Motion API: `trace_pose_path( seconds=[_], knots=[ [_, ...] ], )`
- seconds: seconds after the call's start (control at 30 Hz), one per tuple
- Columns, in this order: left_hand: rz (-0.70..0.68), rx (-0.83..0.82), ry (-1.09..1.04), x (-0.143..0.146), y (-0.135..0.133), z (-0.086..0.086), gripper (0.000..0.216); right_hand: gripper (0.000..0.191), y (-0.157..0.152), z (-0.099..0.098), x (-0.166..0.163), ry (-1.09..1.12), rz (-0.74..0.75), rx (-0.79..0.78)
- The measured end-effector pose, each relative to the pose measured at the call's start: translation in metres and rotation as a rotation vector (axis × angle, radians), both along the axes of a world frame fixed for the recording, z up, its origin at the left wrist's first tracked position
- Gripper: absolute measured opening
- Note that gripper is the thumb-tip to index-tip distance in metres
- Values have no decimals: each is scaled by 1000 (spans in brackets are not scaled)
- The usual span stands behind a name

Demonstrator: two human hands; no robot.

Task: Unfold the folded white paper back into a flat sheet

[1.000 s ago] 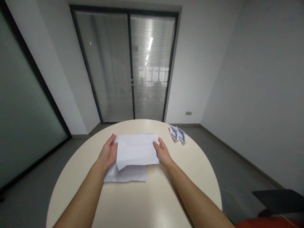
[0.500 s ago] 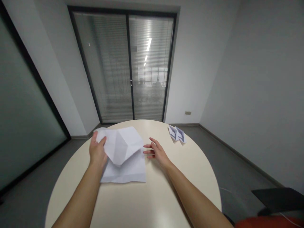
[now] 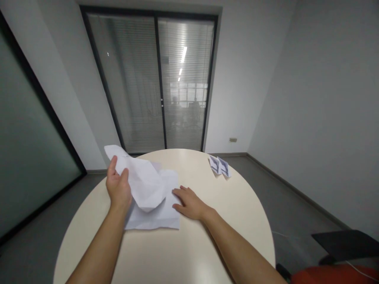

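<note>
Your left hand (image 3: 118, 191) pinches the raised, creased flap of the white sheet (image 3: 154, 215), which lies left of centre on the table (image 3: 192, 252). Your right hand (image 3: 189, 203) presses its right edge, fingers flat and open. Two folded papers (image 3: 219, 165), perhaps printed, sit near the far edge.

The raised part of the white paper (image 3: 145, 185) hides what lies under it, and the left hand (image 3: 118, 190) covers its left edge, so whether it is one sheet or two cannot be told. The print on the two small folded papers (image 3: 219, 166) is too small to read. The bottom edge cuts off both forearms and the near rim of the counter (image 3: 207, 252), while the dark flat object (image 3: 346, 243) and the red thing (image 3: 334, 275) at lower right run out of frame.
</note>
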State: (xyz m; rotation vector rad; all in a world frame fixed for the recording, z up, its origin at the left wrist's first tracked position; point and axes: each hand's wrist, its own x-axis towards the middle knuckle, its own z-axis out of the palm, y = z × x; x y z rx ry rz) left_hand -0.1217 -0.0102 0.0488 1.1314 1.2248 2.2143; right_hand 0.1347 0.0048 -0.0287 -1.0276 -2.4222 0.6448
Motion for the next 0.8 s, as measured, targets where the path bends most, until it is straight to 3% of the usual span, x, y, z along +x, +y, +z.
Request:
trace_pose_path(
  seconds=[0.1, 0.17, 0.27, 0.33, 0.43, 0.67, 0.8],
  knots=[
    [-129, -82, -161, -2, 4, -3, 69, 64, 2, 2, 5, -54, -37, -48],
    [-260, -249, -179, -7, 7, -11, 69, 64, 5, 3, 10, -61, -34, -68],
    [-426, -558, -115, -17, 13, -34, 72, 64, 10, 3, 18, -55, -25, -78],
    [-449, -731, -8, -25, 18, -52, 74, 66, 13, 1, 20, -39, -33, -74],
    [-351, -807, 152, -38, 29, -75, 68, 68, 17, -3, 21, -10, -49, -60],
    [-78, -602, 672, -43, 48, -107, 55, 55, 20, -12, 17, 214, -153, -89],
    [16, -544, 869, -36, 47, -118, 54, 55, 20, -11, 19, 169, -141, 11]
  ],
)
